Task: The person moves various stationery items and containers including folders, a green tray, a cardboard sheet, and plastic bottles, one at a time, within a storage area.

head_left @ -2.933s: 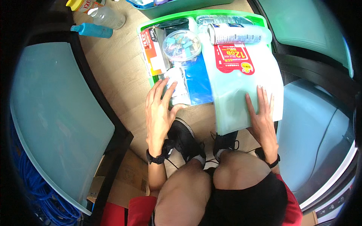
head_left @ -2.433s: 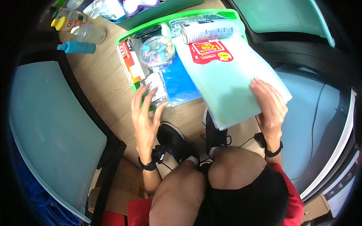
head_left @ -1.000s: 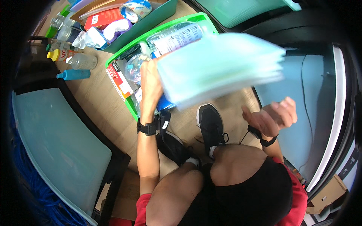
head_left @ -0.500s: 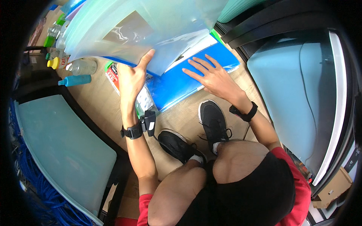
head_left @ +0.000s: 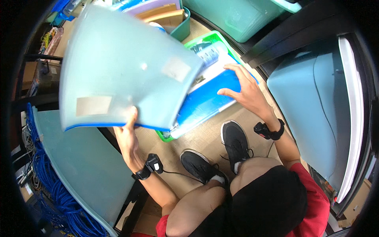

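The left hand [head_left: 128,136] grips a translucent pale folder [head_left: 130,63] by its blue lower edge, thumb laid over the face and the other fingers mostly hidden behind it. The right hand [head_left: 248,91] holds nothing; its fingers are spread and its thumb stands well apart, over a blue folder [head_left: 213,94], though whether the fingertips touch it cannot be told. The pale folder is raised and tilted on the left, its right corner overlapping the view of the green tray [head_left: 215,35] and hiding much of what lies there. In the tray, the blue folder lies along the near side, with a white sheet [head_left: 216,71] beyond it and a printed can [head_left: 211,53] farther off. The step in hand looks like holding the pale folder clear of the tray while the right hand attends to the blue one; the next move seems to call for a firm hold at that edge, since the broad folder could flop. Around them, a teal bin [head_left: 183,27] stands on the far side, a pale blue bin [head_left: 296,94] on the right, and blue cables [head_left: 59,197] at the left; two dark shoes [head_left: 235,136] rest on the floor [head_left: 189,136] just nearer than the tray.
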`<move>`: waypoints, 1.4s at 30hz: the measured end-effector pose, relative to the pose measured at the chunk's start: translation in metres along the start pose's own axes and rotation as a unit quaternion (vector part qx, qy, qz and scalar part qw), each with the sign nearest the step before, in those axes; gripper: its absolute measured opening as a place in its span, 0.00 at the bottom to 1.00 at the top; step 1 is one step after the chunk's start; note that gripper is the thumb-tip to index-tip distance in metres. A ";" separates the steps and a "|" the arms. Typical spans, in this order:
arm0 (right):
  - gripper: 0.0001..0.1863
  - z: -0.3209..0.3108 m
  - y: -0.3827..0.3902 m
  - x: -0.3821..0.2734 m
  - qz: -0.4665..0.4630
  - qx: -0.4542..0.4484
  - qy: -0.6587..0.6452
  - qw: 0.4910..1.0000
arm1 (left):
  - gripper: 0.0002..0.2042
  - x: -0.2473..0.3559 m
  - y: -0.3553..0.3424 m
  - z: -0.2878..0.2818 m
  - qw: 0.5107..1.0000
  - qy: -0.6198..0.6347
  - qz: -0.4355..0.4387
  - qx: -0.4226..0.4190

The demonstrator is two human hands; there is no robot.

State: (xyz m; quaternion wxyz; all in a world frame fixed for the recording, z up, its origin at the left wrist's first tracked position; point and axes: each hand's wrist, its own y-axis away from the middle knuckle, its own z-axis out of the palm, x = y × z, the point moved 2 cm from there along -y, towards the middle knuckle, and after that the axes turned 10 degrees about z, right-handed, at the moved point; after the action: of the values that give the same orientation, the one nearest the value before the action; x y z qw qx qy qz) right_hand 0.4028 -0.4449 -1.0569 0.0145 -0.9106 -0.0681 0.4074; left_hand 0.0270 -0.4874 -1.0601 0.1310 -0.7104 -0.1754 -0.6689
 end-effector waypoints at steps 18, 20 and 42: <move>0.46 0.036 0.000 0.011 0.249 -0.452 -0.345 0.784 | 0.23 -0.014 0.042 -0.008 0.941 -0.099 -0.145 -0.288; 0.44 0.037 0.005 0.015 0.248 -0.452 -0.322 0.794 | 0.19 -0.017 0.041 -0.006 0.946 -0.087 -0.135 -0.282; 0.41 0.029 -0.016 -0.047 0.149 -0.502 -0.163 0.836 | 0.18 -0.024 0.026 -0.004 0.981 0.118 -0.015 -0.154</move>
State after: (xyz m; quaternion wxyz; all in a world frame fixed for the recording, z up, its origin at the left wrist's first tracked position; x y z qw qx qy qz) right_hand 0.3479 -0.4365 -1.0402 -0.5167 -0.7126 -0.1279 0.4570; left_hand 0.0339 -0.5146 -1.0825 0.0303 -0.6351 -0.0642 -0.7691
